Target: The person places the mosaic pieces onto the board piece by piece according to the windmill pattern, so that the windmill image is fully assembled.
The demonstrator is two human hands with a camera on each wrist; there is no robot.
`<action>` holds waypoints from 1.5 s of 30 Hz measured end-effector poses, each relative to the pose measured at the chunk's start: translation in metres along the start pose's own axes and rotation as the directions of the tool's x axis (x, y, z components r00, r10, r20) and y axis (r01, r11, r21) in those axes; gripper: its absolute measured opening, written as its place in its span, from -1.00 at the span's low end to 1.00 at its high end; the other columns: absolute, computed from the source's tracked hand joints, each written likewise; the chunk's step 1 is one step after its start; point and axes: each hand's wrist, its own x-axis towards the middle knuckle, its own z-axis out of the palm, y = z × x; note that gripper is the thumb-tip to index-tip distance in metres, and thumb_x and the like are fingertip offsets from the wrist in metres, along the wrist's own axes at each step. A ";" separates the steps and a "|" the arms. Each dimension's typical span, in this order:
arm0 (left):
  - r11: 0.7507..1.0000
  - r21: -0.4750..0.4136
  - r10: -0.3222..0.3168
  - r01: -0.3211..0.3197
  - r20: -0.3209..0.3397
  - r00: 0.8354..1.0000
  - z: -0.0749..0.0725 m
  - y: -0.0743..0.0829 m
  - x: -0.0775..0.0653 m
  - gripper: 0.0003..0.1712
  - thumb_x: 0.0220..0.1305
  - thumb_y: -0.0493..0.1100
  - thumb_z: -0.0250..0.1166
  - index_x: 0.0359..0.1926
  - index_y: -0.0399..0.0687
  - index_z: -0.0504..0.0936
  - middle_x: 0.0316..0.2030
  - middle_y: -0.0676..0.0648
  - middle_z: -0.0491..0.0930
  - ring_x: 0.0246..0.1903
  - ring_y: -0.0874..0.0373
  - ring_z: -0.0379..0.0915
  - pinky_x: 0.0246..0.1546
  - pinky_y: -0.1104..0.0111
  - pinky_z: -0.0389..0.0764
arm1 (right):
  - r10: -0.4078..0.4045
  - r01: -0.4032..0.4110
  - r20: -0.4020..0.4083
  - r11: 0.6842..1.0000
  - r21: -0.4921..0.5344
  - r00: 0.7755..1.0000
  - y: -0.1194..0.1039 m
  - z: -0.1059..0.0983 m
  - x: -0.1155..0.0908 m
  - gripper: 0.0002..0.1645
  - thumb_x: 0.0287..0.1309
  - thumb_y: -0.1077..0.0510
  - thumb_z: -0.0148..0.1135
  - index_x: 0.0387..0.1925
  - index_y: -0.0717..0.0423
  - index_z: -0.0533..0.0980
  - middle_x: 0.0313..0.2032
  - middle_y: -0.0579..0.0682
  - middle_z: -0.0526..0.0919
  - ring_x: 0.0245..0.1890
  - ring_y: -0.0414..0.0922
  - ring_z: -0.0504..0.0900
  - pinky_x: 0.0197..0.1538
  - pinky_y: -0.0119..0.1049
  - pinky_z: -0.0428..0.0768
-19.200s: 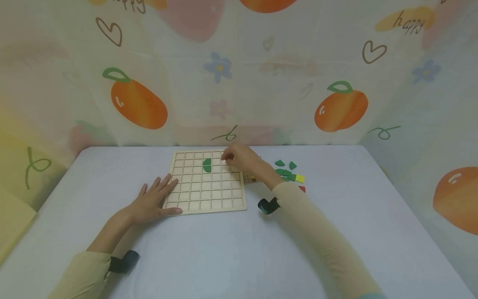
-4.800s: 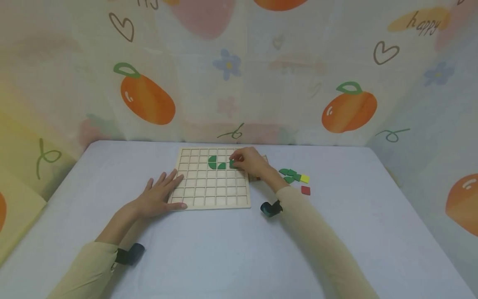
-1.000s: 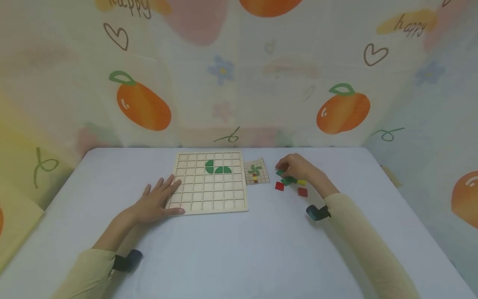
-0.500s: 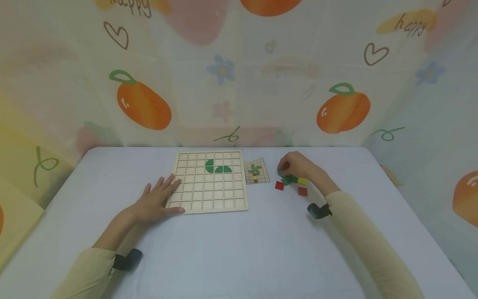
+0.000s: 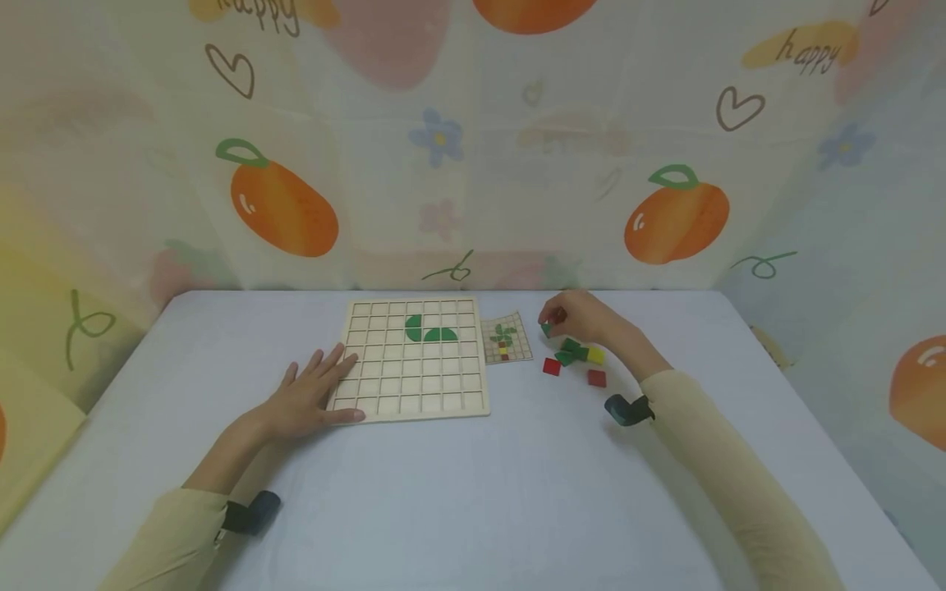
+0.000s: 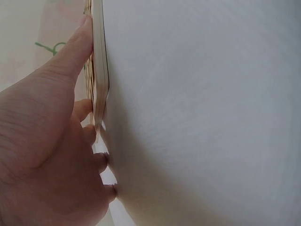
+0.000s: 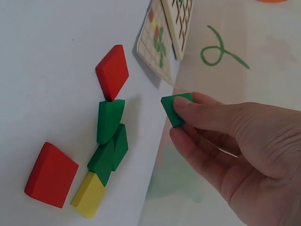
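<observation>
My left hand [image 5: 303, 402], fingers spread and straight, rests on the left edge of the wooden grid board [image 5: 410, 386]. In the left wrist view its thumb [image 6: 77, 47] lies along the board's rim. At the right, my right hand [image 5: 584, 318] pinches a green quarter-round tile [image 7: 175, 109] between thumb and fingers, raised above the table. Several green quarter-round tiles [image 5: 442, 334] lie in cells in the board's upper half. Below my right hand lie loose green tiles [image 7: 111, 121], a yellow square tile [image 7: 89, 194] and two red square tiles [image 7: 51, 175].
A small pattern card [image 5: 507, 338], showing a green, red and yellow figure on a grid, lies against the board's right side. A white cloth [image 5: 458, 501] covers the table. Behind it hangs a printed curtain [image 5: 488, 205].
Over the last half second my right hand has lifted the green tile up and left from the pile. Since the oldest frame, more green tiles lie on the board. My left hand stays put.
</observation>
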 end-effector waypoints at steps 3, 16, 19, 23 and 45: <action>1.000 0.003 -0.006 0.006 0.009 1.000 -0.001 0.001 0.000 0.15 0.15 0.35 0.30 0.51 -0.22 0.04 0.51 -0.35 -0.18 0.45 -0.42 -0.40 0.30 -0.35 -0.41 | -0.023 0.023 0.002 1.000 -0.006 1.000 -0.002 -0.001 0.002 -0.74 0.14 0.35 0.34 -0.09 0.22 0.67 -0.20 0.04 0.71 -0.21 -0.02 0.57 -0.04 -0.21 0.64; 1.000 0.003 -0.003 0.003 0.009 1.000 0.000 0.000 0.000 0.15 0.15 0.34 0.30 0.50 -0.24 0.05 0.51 -0.36 -0.18 0.45 -0.43 -0.40 0.30 -0.35 -0.40 | -0.019 0.019 0.014 0.999 -0.038 1.000 -0.016 0.002 0.010 -0.69 0.16 0.34 0.33 -0.03 0.16 0.67 -0.14 0.03 0.71 -0.16 -0.03 0.58 -0.06 -0.25 0.64; 1.000 0.002 0.003 -0.003 0.012 1.000 -0.001 0.000 0.001 0.14 0.16 0.34 0.30 0.51 -0.23 0.04 0.51 -0.36 -0.18 0.45 -0.43 -0.39 0.29 -0.35 -0.40 | -0.012 0.012 0.005 0.999 -0.044 1.000 -0.019 0.003 0.012 -0.68 0.17 0.33 0.33 -0.02 0.14 0.66 -0.12 0.02 0.70 -0.15 -0.03 0.58 -0.05 -0.25 0.63; 1.000 0.006 0.007 -0.007 0.015 1.000 0.000 0.000 0.003 0.15 0.16 0.34 0.29 0.51 -0.23 0.04 0.51 -0.36 -0.18 0.45 -0.43 -0.40 0.29 -0.36 -0.40 | -0.034 0.034 -0.007 0.999 -0.035 0.999 -0.023 0.005 0.013 -0.71 0.18 0.33 0.31 -0.03 0.18 0.66 -0.12 0.04 0.70 -0.14 -0.02 0.58 -0.02 -0.21 0.62; 1.000 0.007 -0.001 0.001 0.021 1.000 0.000 -0.003 0.002 0.16 0.15 0.36 0.29 0.52 -0.20 0.01 0.51 -0.34 -0.20 0.45 -0.41 -0.42 0.30 -0.34 -0.42 | -0.145 0.151 -0.061 0.983 0.104 0.988 -0.058 0.036 0.038 -0.70 0.21 0.30 0.30 -0.01 0.21 0.65 -0.11 -0.01 0.70 -0.09 -0.08 0.59 0.00 -0.27 0.58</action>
